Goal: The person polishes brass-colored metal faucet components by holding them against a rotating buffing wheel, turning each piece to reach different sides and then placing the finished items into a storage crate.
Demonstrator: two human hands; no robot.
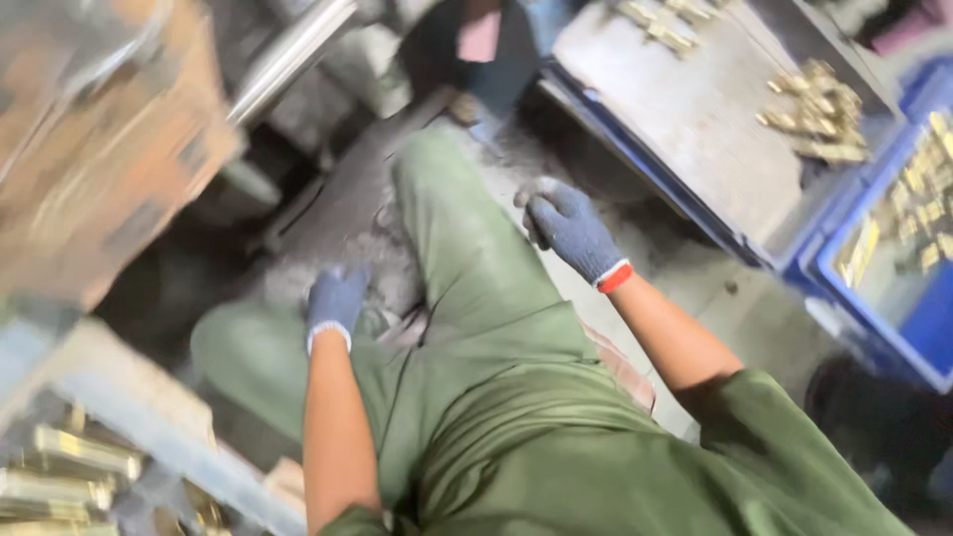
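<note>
The person sits in green trousers (476,298), both hands in dark knit gloves. The left hand (336,303) rests low against the left thigh, its fingers curled down toward the grey dusty floor (328,213); its grip is hidden from here, so I cannot tell whether it holds anything. The right hand (568,228) hangs just beyond the right knee, fingers loosely bent, the grip narrow and holding nothing that I can make out. Well off to the right of that hand stands a grey tray (685,119) with a heap of small brass parts (819,114), and past it a blue crate (928,328) with more. Behind the left hand lie brass bars (69,467).
</note>
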